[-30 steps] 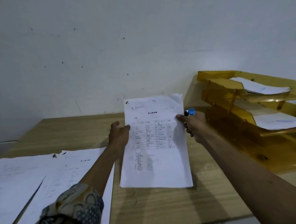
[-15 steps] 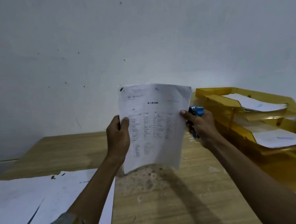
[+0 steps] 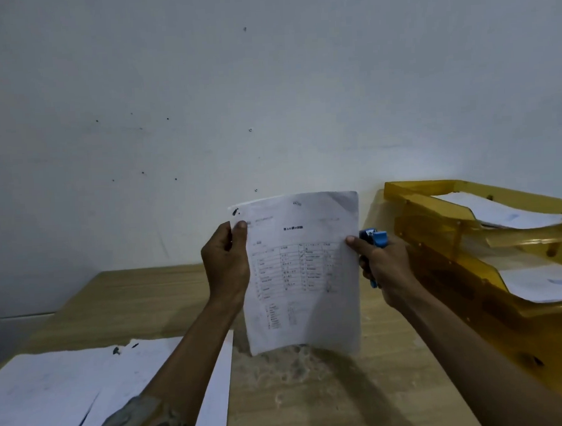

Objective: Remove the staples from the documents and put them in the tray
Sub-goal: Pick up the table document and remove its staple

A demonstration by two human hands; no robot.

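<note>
A white printed document (image 3: 304,273) with a table on it hangs upright above the wooden table (image 3: 315,396). My left hand (image 3: 225,264) pinches its upper left edge, just under a dark staple mark at the corner. My right hand (image 3: 385,266) pinches the right edge with thumb and finger while also gripping a blue staple remover (image 3: 376,238) in the same fist. A yellow stacked paper tray (image 3: 443,237) stands to the right, with white sheets lying in its upper and lower tiers.
More white documents (image 3: 87,395) lie spread on the table at the lower left, with dark staple marks at their top corners. A plain white wall rises behind the table. The tray takes up the table's right side.
Both hands have lifted the document off the table and now hold it upright in the air. My left hand has slid up to the top left corner.
</note>
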